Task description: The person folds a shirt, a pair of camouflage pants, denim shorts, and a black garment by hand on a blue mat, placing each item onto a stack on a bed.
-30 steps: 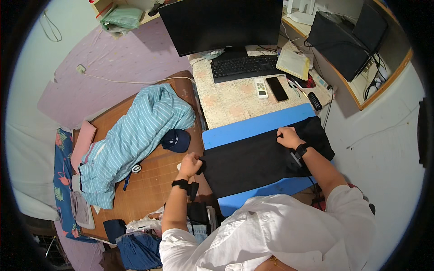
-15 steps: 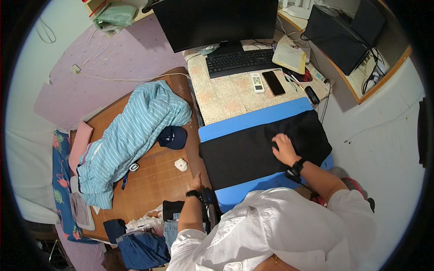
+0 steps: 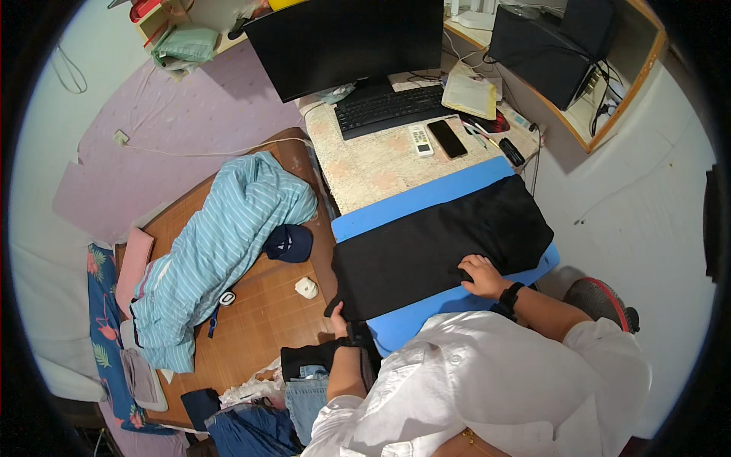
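Observation:
A long black garment [image 3: 426, 236], folded like a pair of trousers, lies across a blue board [image 3: 415, 199]. My left hand [image 3: 339, 320] is closed on its near left corner, which sticks out past the board. At the garment's near edge, right of the middle, my right hand [image 3: 484, 277] has its fingers bent and pinched on the cloth. A strip of blue board shows beyond the garment and another on the near side. Both wrists wear black bands.
Beyond the board a desk holds a monitor [image 3: 346, 46], keyboard [image 3: 392, 111], phone [image 3: 447, 139] and white remote [image 3: 420, 142]. To the left, a bed [image 3: 251, 316] bears a striped blue cover [image 3: 228, 228], a dark cap [image 3: 289, 244] and folded clothes [image 3: 251, 430] near me.
My left hand has come up from beside the board and taken the garment's near left corner. My right hand has slid from the garment's middle toward its near edge. The view has shifted slightly.

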`<control>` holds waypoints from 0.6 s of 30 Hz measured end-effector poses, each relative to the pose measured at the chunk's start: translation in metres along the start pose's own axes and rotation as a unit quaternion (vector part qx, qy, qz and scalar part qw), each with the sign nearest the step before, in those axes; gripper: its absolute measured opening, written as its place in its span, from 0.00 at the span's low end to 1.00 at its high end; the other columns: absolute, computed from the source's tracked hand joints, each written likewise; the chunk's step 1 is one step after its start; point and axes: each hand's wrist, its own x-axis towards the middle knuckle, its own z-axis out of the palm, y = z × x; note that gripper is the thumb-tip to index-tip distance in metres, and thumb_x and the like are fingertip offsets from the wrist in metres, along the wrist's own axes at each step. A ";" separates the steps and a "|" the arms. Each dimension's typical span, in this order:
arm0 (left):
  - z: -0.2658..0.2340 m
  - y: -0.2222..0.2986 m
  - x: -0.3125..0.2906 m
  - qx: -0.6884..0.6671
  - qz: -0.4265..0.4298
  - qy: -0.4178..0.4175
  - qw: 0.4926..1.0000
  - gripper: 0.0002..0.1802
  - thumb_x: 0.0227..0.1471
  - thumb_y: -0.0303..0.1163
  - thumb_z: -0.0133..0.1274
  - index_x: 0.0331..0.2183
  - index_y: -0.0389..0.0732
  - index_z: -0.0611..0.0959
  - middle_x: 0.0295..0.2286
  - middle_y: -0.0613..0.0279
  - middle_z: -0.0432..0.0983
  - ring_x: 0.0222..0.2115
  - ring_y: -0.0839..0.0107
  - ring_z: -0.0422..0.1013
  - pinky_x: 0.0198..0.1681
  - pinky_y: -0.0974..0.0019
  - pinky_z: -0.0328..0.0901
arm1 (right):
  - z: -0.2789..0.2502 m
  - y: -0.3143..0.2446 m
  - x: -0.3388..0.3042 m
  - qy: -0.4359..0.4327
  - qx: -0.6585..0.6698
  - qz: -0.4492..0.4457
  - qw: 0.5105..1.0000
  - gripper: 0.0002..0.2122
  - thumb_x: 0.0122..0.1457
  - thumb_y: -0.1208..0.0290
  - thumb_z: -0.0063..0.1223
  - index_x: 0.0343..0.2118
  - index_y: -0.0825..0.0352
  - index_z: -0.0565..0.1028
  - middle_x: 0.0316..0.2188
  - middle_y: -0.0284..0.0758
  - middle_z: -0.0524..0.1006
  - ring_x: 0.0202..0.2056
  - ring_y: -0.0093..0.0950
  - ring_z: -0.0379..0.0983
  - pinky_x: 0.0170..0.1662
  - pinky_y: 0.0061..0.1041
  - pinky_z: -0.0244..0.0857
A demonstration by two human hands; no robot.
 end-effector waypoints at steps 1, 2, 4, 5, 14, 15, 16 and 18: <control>0.000 0.009 -0.001 0.002 -0.001 -0.003 1.000 0.21 0.45 0.36 0.49 0.42 0.37 0.74 0.42 0.56 0.70 0.43 0.60 0.65 0.47 0.59 0.60 | 0.002 0.003 -0.003 0.003 -0.001 0.002 1.000 0.19 0.45 0.66 0.52 0.41 0.69 0.70 0.42 0.40 0.65 0.45 0.38 0.60 0.49 0.34 0.54; 0.001 0.019 -0.002 -0.003 0.009 0.000 1.000 0.21 0.44 0.35 0.48 0.42 0.37 0.74 0.42 0.56 0.70 0.43 0.59 0.65 0.48 0.59 0.60 | 0.005 0.009 -0.006 -0.003 -0.001 0.009 1.000 0.20 0.45 0.66 0.52 0.42 0.69 0.70 0.43 0.40 0.65 0.46 0.38 0.59 0.50 0.34 0.53; -0.006 0.044 -0.001 0.022 0.021 -0.014 0.999 0.20 0.43 0.33 0.48 0.41 0.37 0.73 0.41 0.57 0.70 0.43 0.60 0.65 0.47 0.58 0.60 | 0.008 0.016 -0.010 -0.007 0.001 0.013 1.000 0.21 0.45 0.66 0.52 0.43 0.69 0.70 0.44 0.40 0.64 0.47 0.38 0.59 0.50 0.34 0.53; -0.013 0.055 -0.001 0.052 0.024 -0.030 0.998 0.21 0.43 0.32 0.48 0.41 0.36 0.73 0.40 0.58 0.70 0.43 0.60 0.65 0.47 0.58 0.60 | 0.009 0.016 -0.010 -0.011 0.012 0.017 1.000 0.21 0.45 0.66 0.53 0.43 0.69 0.70 0.45 0.40 0.64 0.47 0.38 0.59 0.51 0.34 0.53; 0.130 0.057 -0.080 0.483 0.444 -0.074 0.751 0.18 0.49 0.31 0.49 0.41 0.31 0.70 0.37 0.57 0.71 0.36 0.69 0.66 0.40 0.66 0.61 | -0.005 0.030 -0.004 0.147 0.215 0.122 0.958 0.13 0.49 0.72 0.52 0.37 0.71 0.70 0.41 0.41 0.68 0.42 0.35 0.66 0.45 0.29 0.61; 0.153 0.040 -0.088 0.471 0.464 -0.093 0.744 0.17 0.49 0.31 0.49 0.40 0.30 0.70 0.37 0.56 0.70 0.36 0.68 0.66 0.41 0.66 0.60 | -0.005 0.033 -0.004 0.171 0.241 0.141 0.945 0.13 0.50 0.71 0.53 0.38 0.70 0.70 0.39 0.40 0.69 0.39 0.31 0.68 0.42 0.26 0.63; 0.163 0.028 -0.082 0.521 0.524 -0.119 0.663 0.16 0.47 0.29 0.50 0.38 0.31 0.70 0.36 0.54 0.70 0.37 0.66 0.66 0.42 0.66 0.60 | -0.006 0.035 -0.002 0.165 0.307 0.162 0.923 0.13 0.51 0.71 0.52 0.38 0.71 0.70 0.38 0.39 0.71 0.37 0.30 0.69 0.41 0.25 0.63; 0.207 -0.006 -0.099 0.568 0.564 -0.188 0.569 0.16 0.43 0.28 0.52 0.35 0.31 0.71 0.33 0.45 0.67 0.36 0.50 0.64 0.41 0.59 0.60 | 0.000 0.050 -0.004 0.190 0.415 0.145 0.878 0.13 0.55 0.69 0.49 0.40 0.71 0.69 0.36 0.37 0.73 0.33 0.26 0.72 0.37 0.21 0.65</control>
